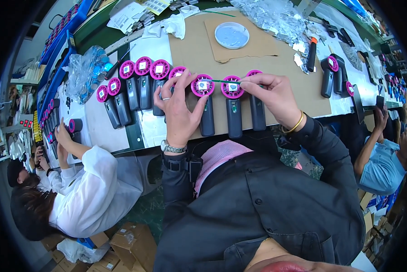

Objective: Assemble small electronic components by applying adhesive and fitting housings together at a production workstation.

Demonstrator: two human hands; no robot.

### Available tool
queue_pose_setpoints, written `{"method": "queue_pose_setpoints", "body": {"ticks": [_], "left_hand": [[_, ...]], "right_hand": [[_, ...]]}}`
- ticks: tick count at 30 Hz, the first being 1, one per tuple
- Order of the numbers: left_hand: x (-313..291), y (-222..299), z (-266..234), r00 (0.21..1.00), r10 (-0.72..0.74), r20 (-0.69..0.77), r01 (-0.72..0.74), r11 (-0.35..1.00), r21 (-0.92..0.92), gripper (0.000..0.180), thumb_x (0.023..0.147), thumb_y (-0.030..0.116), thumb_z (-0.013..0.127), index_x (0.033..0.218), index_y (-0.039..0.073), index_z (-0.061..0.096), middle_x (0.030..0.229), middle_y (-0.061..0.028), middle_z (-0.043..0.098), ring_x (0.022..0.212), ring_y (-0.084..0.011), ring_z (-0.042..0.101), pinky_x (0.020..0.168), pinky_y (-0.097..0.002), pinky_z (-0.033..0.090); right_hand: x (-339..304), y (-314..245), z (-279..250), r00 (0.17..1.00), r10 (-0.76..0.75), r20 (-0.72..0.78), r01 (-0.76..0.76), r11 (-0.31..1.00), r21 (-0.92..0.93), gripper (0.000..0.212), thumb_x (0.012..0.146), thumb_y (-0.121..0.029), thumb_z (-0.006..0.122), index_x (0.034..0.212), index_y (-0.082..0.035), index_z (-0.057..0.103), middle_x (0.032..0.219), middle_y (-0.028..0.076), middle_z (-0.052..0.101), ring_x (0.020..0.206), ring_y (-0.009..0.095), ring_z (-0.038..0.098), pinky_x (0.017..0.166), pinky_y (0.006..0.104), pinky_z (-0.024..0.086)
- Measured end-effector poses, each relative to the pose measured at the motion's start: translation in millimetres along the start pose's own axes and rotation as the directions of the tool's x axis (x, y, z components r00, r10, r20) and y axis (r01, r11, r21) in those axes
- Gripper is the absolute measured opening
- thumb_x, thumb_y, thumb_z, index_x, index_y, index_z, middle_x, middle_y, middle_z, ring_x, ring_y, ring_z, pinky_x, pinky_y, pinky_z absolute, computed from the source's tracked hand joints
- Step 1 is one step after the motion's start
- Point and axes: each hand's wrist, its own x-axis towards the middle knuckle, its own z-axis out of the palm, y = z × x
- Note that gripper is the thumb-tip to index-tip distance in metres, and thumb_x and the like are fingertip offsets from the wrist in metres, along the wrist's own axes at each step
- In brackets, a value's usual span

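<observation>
Handheld fans with round magenta heads and dark grey handles lie in a row before me. My left hand (180, 108) grips the left rim of one fan (207, 119), its thumb and index finger around the head. In my right hand (272, 96) a thin green stick (221, 81) is pinched, and its far end reaches over that fan's white square centre. Directly under the stick lies a second fan (233, 115); a third fan (257, 113) is partly covered by my right hand. More fans (143, 86) lie left of my left hand, one partly hidden behind its fingers.
A round dish (231, 35) of pale paste stands on cardboard (210, 29). Plastic bags (276, 20) pile up behind it. An orange-and-black tool (312, 54) and more fans (328, 77) lie at right. A person in white (99, 181) works at left, one in blue (380, 167) at right.
</observation>
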Motion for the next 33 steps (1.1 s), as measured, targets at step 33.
{"method": "queue_pose_setpoints", "body": {"ticks": [33], "left_hand": [[-58,1,-35,0.989,-0.053,-0.139,0.063,0.996,0.067,0.029,0.090,0.015,0.086,0.118,0.009,0.080,0.143,-0.0099,0.070,0.134,-0.0291,0.064,0.119,-0.0508,0.033]], "right_hand": [[-55,-1,-53,0.941,-0.331,0.076,0.287,0.656,-0.698,0.032,0.090,-0.010,0.089,0.118,-0.004,0.075,0.119,0.012,0.071,0.087,0.023,0.069,0.068,0.0304,0.054]]}}
